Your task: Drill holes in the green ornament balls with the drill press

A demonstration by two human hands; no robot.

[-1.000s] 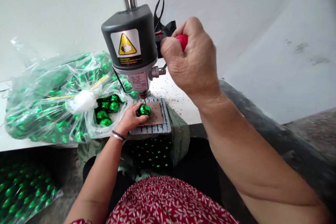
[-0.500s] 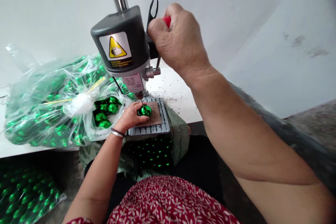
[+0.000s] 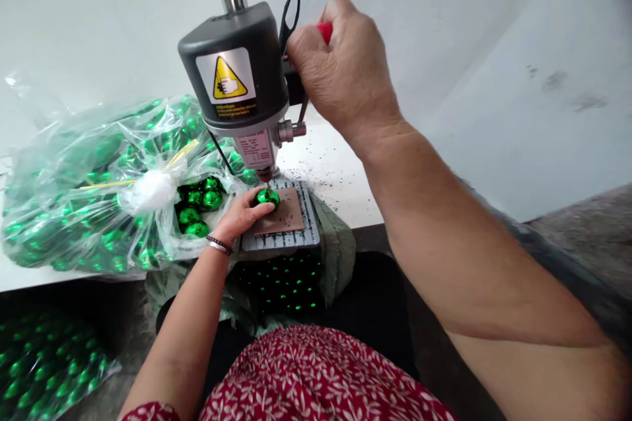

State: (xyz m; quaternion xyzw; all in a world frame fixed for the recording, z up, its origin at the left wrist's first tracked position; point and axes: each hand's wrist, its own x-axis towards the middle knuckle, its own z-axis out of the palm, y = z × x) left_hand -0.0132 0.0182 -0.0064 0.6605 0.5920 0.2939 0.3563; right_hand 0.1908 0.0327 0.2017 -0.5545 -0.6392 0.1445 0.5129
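Note:
My left hand [image 3: 243, 213] is closed around a shiny green ball [image 3: 267, 198], thumb in front and fingers behind it. The ball sits at the brown board [image 3: 290, 212] on the grey base plate [image 3: 312, 237] of a small drill press [image 3: 232, 79]. Straight above it is the drill bit [image 3: 268, 184], its tip at the top of the ball; I cannot tell how deep it goes. High on the right, my right hand [image 3: 348, 59] is wrapped round the red-ended handle [image 3: 324, 32] of the press.
A clear plastic bag [image 3: 99, 184] of green balls lies on the white table [image 3: 340, 171] at left. Dark shavings dot the table. Below the press, an open sack [image 3: 338, 250] holds more balls. Another bag [image 3: 49, 355] of balls stands at lower left.
My left hand has shifted the ball slightly back and left, under the bit. My right hand keeps its grip on the handle. The view has shifted a little.

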